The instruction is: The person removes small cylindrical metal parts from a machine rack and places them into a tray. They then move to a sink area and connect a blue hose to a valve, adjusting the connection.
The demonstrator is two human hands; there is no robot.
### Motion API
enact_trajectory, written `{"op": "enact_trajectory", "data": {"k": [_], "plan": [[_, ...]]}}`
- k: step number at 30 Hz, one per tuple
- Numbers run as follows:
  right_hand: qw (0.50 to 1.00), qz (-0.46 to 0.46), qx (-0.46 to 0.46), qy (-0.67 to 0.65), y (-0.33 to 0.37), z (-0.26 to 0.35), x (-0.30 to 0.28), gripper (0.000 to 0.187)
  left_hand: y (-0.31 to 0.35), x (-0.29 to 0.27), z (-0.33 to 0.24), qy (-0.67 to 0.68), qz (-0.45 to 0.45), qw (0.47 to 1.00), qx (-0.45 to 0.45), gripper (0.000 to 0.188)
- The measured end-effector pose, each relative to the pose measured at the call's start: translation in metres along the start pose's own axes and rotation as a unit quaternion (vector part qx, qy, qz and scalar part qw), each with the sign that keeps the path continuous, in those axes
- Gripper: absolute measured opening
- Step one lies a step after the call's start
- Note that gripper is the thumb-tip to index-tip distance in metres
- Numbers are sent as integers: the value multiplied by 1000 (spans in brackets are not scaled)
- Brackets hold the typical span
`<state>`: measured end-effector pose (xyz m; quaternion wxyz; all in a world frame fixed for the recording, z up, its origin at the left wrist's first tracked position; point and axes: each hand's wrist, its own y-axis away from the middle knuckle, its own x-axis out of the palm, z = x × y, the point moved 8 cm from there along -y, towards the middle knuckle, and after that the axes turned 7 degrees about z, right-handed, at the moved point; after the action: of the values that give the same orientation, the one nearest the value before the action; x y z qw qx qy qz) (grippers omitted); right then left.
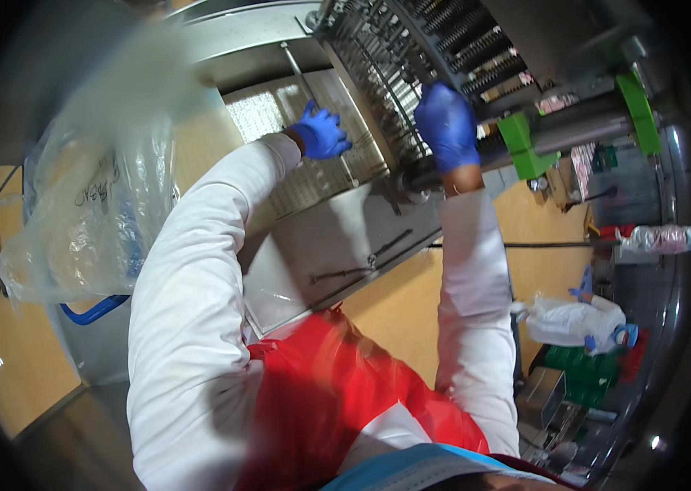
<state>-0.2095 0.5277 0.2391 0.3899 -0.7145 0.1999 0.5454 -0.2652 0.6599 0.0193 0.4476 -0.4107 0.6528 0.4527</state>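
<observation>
My left hand (323, 133), in a blue glove, is stretched out with its fingers apart over a perforated metal plate (280, 190). Nothing is in it. A thin metal rod (295, 69) crosses the plate beside that hand. Further right, my right hand (447, 128), also blue-gloved, is curled up against the machine's rack of metal rods and springs (374, 49). Its fingertips are hidden behind the back of the hand, so what they grip does not show.
Wrenches (362, 263) lie on the metal ledge below the plate. Green blocks (528, 146) sit on a thick bar at right. A clear plastic bag (88, 221) hangs at left. A co-worker in white (574, 323) is farther off at right.
</observation>
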Motion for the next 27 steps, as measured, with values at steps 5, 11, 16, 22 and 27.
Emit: {"op": "enact_trajectory", "data": {"k": [5,11,16,22,27], "plan": [[971,-221,-6,-85,17,19,-48,27,-1,3,2,17,14,1000,0,44],[996,-81,-1,-39,0,28,-60,19,4,4,7,14,31,999,-10,44],[997,-71,5,-39,2,13,-26,20,-4,-4,6,5,17,1000,-2,44],[983,-133,18,-128,-13,29,-81,19,2,-2,11,4,34,999,-15,44],[999,-38,2,-14,1,-7,4,17,-6,-7,-1,0,11,1000,5,45]]}}
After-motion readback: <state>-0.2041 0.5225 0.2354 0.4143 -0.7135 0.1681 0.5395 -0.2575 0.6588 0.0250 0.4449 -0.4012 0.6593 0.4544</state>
